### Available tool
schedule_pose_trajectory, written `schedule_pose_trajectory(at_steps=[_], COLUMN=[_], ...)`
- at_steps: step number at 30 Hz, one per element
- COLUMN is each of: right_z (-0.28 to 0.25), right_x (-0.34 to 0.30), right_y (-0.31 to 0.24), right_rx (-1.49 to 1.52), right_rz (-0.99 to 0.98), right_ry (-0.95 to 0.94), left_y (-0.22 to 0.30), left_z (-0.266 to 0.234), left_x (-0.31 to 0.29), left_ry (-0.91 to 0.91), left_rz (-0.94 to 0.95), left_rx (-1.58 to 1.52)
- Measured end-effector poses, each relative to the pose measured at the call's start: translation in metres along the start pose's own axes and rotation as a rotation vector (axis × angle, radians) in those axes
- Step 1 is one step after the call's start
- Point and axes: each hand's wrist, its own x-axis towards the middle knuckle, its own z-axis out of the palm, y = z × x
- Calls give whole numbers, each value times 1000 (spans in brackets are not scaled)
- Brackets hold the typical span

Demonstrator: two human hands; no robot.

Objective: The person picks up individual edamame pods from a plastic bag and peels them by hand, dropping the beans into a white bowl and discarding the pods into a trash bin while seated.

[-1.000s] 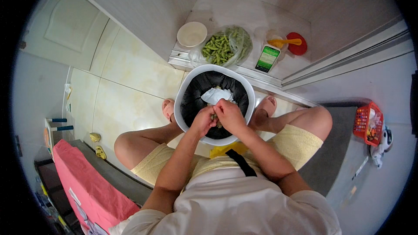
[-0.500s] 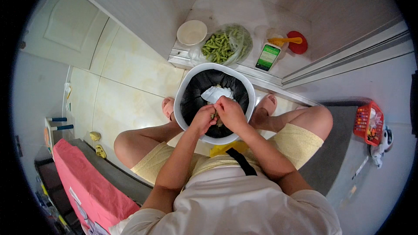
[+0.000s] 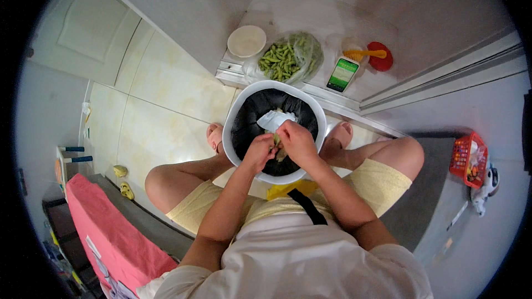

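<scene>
My left hand (image 3: 261, 152) and my right hand (image 3: 296, 141) meet over a white bin (image 3: 318, 112) lined with a black bag (image 3: 249, 112). Between their fingertips shows a small green edamame pod (image 3: 276, 139). Fingers of both hands are closed on it, though a part of it is hidden. Below them in the bin lie a crumpled white tissue (image 3: 272, 120) and some pale scraps. Just beyond the bin, a clear plastic bag (image 3: 311, 58) full of green edamame pods (image 3: 279, 61) lies open on a ledge.
Left of the pods stands a white bowl (image 3: 246, 41). On their right are a lit phone (image 3: 342, 74), an orange brush (image 3: 367, 53) and a red round object (image 3: 381, 57). A red basket (image 3: 469, 159) sits at the far right. Pink cloth (image 3: 111, 227) covers something at the left.
A green pod now shows between my fingertips, where paler scraps showed before. My right hand has shifted slightly; the bin and the things on the ledge stay in place.
</scene>
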Motion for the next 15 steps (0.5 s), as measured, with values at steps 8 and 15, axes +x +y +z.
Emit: schedule_pose_trajectory(at_steps=[8, 15], right_z=[-48, -93], right_x=[33, 88], right_y=[24, 133], right_rx=[-37, -773], right_rz=[70, 178], right_ry=[25, -32], left_y=[11, 17], left_z=[-13, 11], left_x=[-6, -11], left_ry=[318, 236], left_rz=[48, 77], left_rx=[232, 305])
